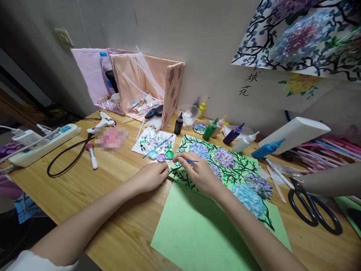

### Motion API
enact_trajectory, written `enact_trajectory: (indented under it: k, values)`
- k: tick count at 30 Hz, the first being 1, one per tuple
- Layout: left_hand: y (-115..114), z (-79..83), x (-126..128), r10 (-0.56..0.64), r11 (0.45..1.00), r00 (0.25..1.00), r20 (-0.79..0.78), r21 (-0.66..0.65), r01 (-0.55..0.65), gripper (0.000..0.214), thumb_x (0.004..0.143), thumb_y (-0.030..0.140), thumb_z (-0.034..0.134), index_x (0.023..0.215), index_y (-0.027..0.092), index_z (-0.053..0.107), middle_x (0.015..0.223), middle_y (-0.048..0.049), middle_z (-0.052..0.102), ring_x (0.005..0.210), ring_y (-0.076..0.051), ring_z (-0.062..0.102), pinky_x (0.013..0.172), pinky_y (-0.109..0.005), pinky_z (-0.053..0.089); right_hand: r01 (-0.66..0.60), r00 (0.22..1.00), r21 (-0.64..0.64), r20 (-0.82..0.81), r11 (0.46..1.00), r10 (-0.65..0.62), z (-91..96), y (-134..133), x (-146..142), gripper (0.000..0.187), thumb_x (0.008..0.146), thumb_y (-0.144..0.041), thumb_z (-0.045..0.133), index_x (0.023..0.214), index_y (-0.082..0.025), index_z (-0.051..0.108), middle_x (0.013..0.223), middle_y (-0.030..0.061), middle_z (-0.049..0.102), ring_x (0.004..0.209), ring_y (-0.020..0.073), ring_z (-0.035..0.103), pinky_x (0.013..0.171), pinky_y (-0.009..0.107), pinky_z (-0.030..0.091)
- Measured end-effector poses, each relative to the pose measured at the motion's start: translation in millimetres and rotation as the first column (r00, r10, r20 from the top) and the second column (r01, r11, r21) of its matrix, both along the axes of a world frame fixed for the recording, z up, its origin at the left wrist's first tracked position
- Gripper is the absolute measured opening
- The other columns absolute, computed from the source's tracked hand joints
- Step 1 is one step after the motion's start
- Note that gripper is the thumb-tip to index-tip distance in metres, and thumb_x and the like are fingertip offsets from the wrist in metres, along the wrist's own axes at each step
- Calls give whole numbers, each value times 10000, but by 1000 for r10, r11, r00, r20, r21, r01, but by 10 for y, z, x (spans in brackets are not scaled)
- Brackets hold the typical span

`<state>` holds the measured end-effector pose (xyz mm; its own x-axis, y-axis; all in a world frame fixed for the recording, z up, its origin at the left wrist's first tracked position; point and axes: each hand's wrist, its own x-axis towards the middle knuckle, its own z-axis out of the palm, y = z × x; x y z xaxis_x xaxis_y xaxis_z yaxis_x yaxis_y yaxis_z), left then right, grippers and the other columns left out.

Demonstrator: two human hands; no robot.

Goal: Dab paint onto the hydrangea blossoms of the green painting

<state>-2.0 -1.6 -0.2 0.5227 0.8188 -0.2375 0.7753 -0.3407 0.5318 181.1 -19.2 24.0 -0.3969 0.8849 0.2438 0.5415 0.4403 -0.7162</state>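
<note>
In the middle of the picture, the right hand (199,172) pinches a blue paintbrush (193,161) over the flower painting (238,167). The left hand (150,176) curls nearby; I can't tell if it's holding anything.

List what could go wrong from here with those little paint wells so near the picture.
The purple paint sits close to the left hand and the painting, so a nudge might spill it onto either.

The right hand holds a paintbrush over the painting's corner; it could drip there.

The right forearm crosses above part of the painting and might smear it, if any paint is wet, which I cannot tell.
</note>
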Motion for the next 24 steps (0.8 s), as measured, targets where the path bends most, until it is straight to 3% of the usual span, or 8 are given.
enact_trajectory:
  k: [8, 11, 14, 16, 24]
  values:
    - [3, 31, 7, -2, 1000, 1000, 15, -8, 2, 345, 885, 338, 295, 652, 180, 494, 716, -27, 607, 688, -158, 528, 614, -247, 355, 10, 1000, 74, -16, 997, -9, 21, 40, 69, 268, 931, -294, 340, 874, -210, 588, 889, 38, 630, 863, 170, 550, 767, 290, 400]
    - [4, 49, 5, -9, 1000, 1000, 9, -11, 9, 353, 883, 334, 290, 632, 183, 487, 696, -23, 602, 685, -159, 522, 625, -251, 352, 141, 988, 123, -84, 982, -132, 102, 63, 174, 280, 927, -303, 348, 805, -199, 579, 805, 24, 619, 789, 154, 553, 720, 271, 398]
    - [7, 56, 3, -8, 1000, 1000, 2, -24, 8, 350, 881, 338, 286, 634, 183, 480, 689, -22, 594, 670, -156, 513, 615, -253, 347, 301, 953, 204, -99, 932, -286, 146, 82, 303, 276, 913, -317, 380, 718, -194, 532, 670, 3, 559, 641, 136, 513, 612, 258, 372]
    - [9, 52, 5, 3, 1000, 1000, -4, -27, -3, 342, 878, 345, 289, 644, 182, 477, 697, -23, 589, 663, -154, 508, 601, -253, 341, 341, 940, 265, -71, 902, -335, 122, 78, 369, 263, 912, -305, 378, 712, -194, 509, 646, 3, 529, 616, 137, 488, 593, 262, 360]
    - [15, 42, 18, 5, 1000, 1000, -21, -20, -6, 338, 878, 356, 288, 654, 181, 470, 710, -26, 582, 662, -152, 508, 583, -250, 327, 206, 967, 323, 76, 924, -242, -146, -46, 375, 171, 914, -238, 377, 862, -198, 534, 809, 45, 597, 780, 179, 513, 712, 307, 399]
